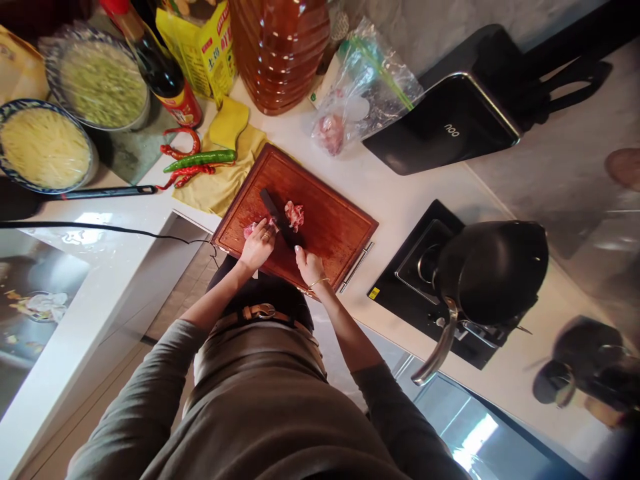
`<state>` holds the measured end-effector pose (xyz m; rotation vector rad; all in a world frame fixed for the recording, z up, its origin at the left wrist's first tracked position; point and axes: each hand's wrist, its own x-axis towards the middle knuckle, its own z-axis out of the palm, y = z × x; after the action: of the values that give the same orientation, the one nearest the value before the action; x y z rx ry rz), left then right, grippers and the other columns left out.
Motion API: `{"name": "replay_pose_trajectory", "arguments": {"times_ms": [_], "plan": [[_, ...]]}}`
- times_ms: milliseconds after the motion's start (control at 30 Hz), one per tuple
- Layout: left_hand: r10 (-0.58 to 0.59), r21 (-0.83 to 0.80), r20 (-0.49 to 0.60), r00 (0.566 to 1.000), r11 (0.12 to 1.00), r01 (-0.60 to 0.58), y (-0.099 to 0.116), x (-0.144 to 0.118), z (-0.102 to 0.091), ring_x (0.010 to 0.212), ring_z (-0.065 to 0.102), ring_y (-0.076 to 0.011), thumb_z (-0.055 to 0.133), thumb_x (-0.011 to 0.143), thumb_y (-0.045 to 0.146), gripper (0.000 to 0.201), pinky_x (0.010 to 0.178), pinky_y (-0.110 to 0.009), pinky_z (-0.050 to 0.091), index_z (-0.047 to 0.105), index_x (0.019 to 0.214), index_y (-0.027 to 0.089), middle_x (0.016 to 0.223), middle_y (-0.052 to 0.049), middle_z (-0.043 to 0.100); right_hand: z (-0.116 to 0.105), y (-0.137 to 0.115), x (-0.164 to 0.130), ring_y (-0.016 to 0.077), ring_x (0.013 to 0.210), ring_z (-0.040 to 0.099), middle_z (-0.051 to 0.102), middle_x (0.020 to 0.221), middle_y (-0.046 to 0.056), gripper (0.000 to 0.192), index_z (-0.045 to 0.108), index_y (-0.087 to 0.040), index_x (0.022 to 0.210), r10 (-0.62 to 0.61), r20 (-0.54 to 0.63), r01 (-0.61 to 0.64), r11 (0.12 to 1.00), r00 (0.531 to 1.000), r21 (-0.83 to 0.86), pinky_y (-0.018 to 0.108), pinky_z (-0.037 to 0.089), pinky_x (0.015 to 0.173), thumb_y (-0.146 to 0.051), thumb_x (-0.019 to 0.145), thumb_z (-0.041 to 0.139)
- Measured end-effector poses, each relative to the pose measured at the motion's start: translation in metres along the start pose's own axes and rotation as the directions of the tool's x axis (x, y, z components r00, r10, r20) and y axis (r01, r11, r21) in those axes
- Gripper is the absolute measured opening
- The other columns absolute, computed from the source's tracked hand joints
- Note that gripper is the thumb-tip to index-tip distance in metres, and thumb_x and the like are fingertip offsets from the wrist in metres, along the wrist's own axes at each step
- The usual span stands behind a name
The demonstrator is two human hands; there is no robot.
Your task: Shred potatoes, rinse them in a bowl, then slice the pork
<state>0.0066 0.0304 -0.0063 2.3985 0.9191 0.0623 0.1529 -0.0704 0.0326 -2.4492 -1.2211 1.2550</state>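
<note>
A reddish-brown wooden cutting board (325, 247) lies at the counter's edge. My right hand (310, 267) is closed around the handle of a dark kitchen knife (274, 205), whose blade points away across the board. To the blade's left, my left hand (259, 244) presses a piece of raw meat (250, 230) against the board, fingers close to the blade. On the blade's other side sits a small heap of cut meat (295, 215). The knife's cutting edge and part of the held meat are hidden.
A wok (493, 270) stands on the gas stove (415, 260) at right. Behind the board are a black knife block (443, 123), a plastic bag with meat (333, 130) and an oil jug (280, 53). Chillies (200, 160), a soy sauce bottle (167, 73) and covered bowls (45, 150) are at left.
</note>
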Motion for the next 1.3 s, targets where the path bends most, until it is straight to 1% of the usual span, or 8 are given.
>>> {"name": "replay_pose_trajectory", "arguments": {"times_ms": [133, 267, 533, 700, 833, 967, 1100, 1300], "plan": [[-0.008, -0.003, -0.014, 1.000, 1.000, 0.008, 0.003, 0.004, -0.010, 0.108, 0.056, -0.0199, 0.028, 0.091, 0.015, 0.038, 0.109, -0.043, 0.029, 0.062, 0.109, 0.014, 0.109, -0.012, 0.064, -0.001, 0.008, -0.015, 0.0168, 0.064, 0.060, 0.065, 0.064, 0.009, 0.064, 0.063, -0.019, 0.068, 0.029, -0.074, -0.026, 0.999, 0.997, 0.035, 0.025, 0.039, 0.066, -0.055, 0.092, 0.016], [-0.140, 0.104, -0.073, 0.987, 0.984, 0.148, 0.007, 0.024, -0.030, 0.107, 0.052, -0.0265, 0.038, 0.089, 0.023, 0.031, 0.099, -0.049, 0.033, 0.062, 0.107, 0.019, 0.112, -0.012, 0.061, -0.003, 0.011, -0.022, 0.0151, 0.058, 0.058, 0.062, 0.059, 0.007, 0.066, 0.057, -0.019, 0.061, 0.045, -0.157, -0.027, 0.993, 0.987, 0.114, 0.025, 0.038, 0.059, -0.057, 0.090, 0.012], [-0.146, 0.223, 0.138, 0.980, 0.968, 0.113, -0.001, 0.065, -0.056, 0.108, 0.046, -0.0310, 0.051, 0.081, 0.024, 0.016, 0.094, -0.050, 0.030, 0.065, 0.086, 0.019, 0.105, -0.012, 0.061, -0.005, 0.009, -0.023, 0.0139, 0.054, 0.057, 0.059, 0.054, 0.005, 0.067, 0.053, -0.020, 0.057, 0.101, -0.187, -0.061, 0.976, 0.977, 0.208, 0.024, 0.038, 0.056, -0.056, 0.090, 0.007], [-0.387, 0.150, -0.071, 0.920, 0.907, 0.393, 0.003, 0.060, -0.048, 0.107, 0.046, -0.0315, 0.044, 0.087, 0.039, 0.029, 0.090, -0.048, 0.032, 0.064, 0.087, 0.018, 0.103, -0.012, 0.062, -0.005, 0.001, -0.018, 0.0161, 0.063, 0.062, 0.066, 0.065, 0.008, 0.066, 0.061, -0.018, 0.066, 0.097, -0.174, -0.082, 0.992, 0.980, 0.092, 0.025, 0.040, 0.062, -0.050, 0.093, 0.011], [-0.446, 0.081, -0.187, 0.875, 0.881, 0.466, 0.005, 0.046, -0.044, 0.104, 0.048, -0.0304, 0.039, 0.089, 0.041, 0.034, 0.089, -0.048, 0.032, 0.064, 0.095, 0.019, 0.103, -0.012, 0.063, -0.002, -0.007, -0.013, 0.0201, 0.075, 0.065, 0.070, 0.078, 0.013, 0.061, 0.068, -0.015, 0.080, 0.119, -0.115, -0.131, 0.985, 0.986, -0.108, 0.026, 0.039, 0.065, -0.048, 0.095, 0.018], [-0.372, 0.083, -0.207, 0.905, 0.915, 0.395, -0.002, 0.032, -0.043, 0.103, 0.049, -0.0300, 0.037, 0.090, 0.034, 0.032, 0.090, -0.050, 0.030, 0.064, 0.091, 0.018, 0.099, -0.011, 0.064, -0.004, -0.013, -0.013, 0.0229, 0.078, 0.065, 0.070, 0.083, 0.014, 0.058, 0.068, -0.015, 0.094, 0.143, -0.057, -0.153, 0.957, 0.988, -0.247, 0.028, 0.040, 0.066, -0.051, 0.094, 0.022], [-0.154, 0.110, -0.114, 0.981, 0.980, 0.167, -0.011, 0.031, -0.042, 0.101, 0.051, -0.0287, 0.039, 0.088, 0.025, 0.028, 0.092, -0.051, 0.029, 0.067, 0.089, 0.021, 0.091, -0.009, 0.067, -0.009, -0.016, -0.012, 0.0235, 0.082, 0.066, 0.070, 0.087, 0.014, 0.059, 0.067, -0.016, 0.098, 0.143, -0.018, -0.143, 0.948, 0.990, -0.283, 0.028, 0.040, 0.069, -0.051, 0.094, 0.021], [-0.038, 0.158, -0.079, 0.996, 0.986, 0.050, -0.017, 0.048, -0.041, 0.097, 0.053, -0.0283, 0.043, 0.085, 0.018, 0.027, 0.094, -0.053, 0.029, 0.070, 0.086, 0.022, 0.079, -0.010, 0.069, -0.012, -0.018, -0.007, 0.0242, 0.085, 0.066, 0.070, 0.086, 0.017, 0.064, 0.069, -0.014, 0.090, 0.180, 0.014, -0.170, 0.947, 0.984, -0.272, 0.028, 0.041, 0.071, -0.054, 0.093, 0.019]]}}
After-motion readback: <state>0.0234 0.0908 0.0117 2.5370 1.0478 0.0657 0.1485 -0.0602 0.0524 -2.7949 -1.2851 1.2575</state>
